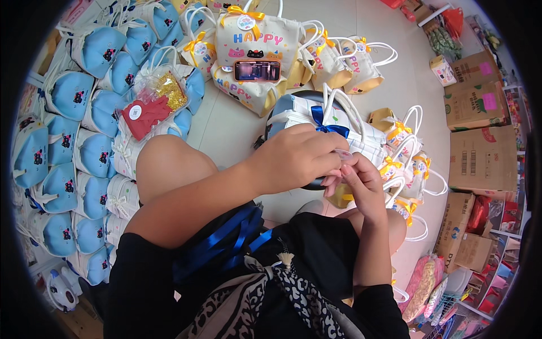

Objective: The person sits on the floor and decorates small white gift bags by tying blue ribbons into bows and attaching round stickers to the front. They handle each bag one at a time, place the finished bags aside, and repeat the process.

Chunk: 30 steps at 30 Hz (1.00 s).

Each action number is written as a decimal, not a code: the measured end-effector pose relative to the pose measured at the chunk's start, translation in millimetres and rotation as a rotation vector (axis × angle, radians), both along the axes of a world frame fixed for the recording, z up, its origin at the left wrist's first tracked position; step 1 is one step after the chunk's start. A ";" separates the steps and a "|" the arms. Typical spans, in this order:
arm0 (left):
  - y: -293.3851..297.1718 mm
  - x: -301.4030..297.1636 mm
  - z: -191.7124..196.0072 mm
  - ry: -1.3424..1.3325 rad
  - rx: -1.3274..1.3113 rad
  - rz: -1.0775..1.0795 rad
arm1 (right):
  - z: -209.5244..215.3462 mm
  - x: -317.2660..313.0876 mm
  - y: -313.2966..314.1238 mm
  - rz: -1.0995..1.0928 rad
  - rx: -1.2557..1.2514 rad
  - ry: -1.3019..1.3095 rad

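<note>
Over my knees, my left hand (296, 158) and my right hand (364, 183) meet, fingers closed in a pinch on a small round tag (342, 153). Its face is partly covered by my fingers. Just beyond them a white gift bag (366, 135) with white rope handles rests on a round black stool (307, 94). A dark blue ribbon bow (329, 123) is tied on this bag, close to my left hand's knuckles. Loose blue ribbon strips (226, 243) lie across my lap.
Rows of blue-bottomed bags (93, 152) are stacked at left, with a clear packet of red gloves (148, 116) on top. Ahead, a phone (257, 71) leans on cream bags (254, 45) with yellow bows. More such bags (401, 135) and cardboard boxes (483, 161) stand at right.
</note>
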<state>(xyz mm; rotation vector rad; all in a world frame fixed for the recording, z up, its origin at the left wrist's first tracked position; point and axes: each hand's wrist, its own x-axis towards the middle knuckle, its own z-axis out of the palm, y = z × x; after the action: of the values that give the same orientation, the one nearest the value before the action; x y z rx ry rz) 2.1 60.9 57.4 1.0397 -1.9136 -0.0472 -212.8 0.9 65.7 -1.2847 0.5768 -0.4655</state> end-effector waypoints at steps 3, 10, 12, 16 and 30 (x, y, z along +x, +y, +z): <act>-2.0 0.4 -0.9 0.179 0.110 0.009 | -2.9 2.9 3.5 -0.025 -0.036 -0.001; 1.7 -5.6 -1.1 0.594 0.512 -0.059 | -12.7 10.5 9.8 -0.134 0.024 -0.122; 3.0 -6.7 -1.7 0.637 0.575 -0.061 | -9.8 18.6 17.2 -0.172 0.078 -0.157; 1.9 -8.0 -8.2 0.691 0.570 -0.122 | -13.9 24.1 23.5 -0.203 0.102 -0.216; 3.5 -7.7 -3.2 0.705 0.542 -0.101 | -19.0 29.3 32.0 -0.271 -0.208 -0.079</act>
<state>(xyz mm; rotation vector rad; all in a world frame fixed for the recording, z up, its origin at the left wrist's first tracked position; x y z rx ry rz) -5.6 64.4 54.2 1.0749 -1.3127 -0.9103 -183.5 33.0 46.7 -1.3842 0.6517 -0.8154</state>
